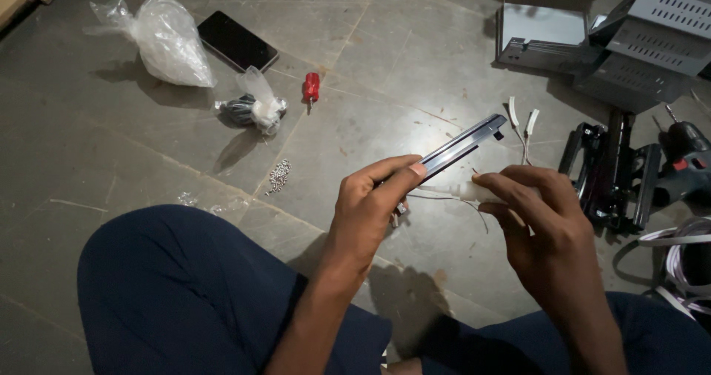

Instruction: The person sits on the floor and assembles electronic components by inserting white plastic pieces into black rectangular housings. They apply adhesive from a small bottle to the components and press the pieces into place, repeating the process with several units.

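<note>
Metal strip (463, 147) pinched in left hand (370, 204), right hand (537, 216) pinching one white connector (463, 191)

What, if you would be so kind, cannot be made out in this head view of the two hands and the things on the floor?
- Left hand: its fingers cover the near end of the metal strip.
- Right hand: it hides most of the white piece; its kind is unclear.
- Small bag: the dark contents are blurred by plastic.
- Metal bits: too small to identify.
- Cable coil: cut off by the right edge.
</note>
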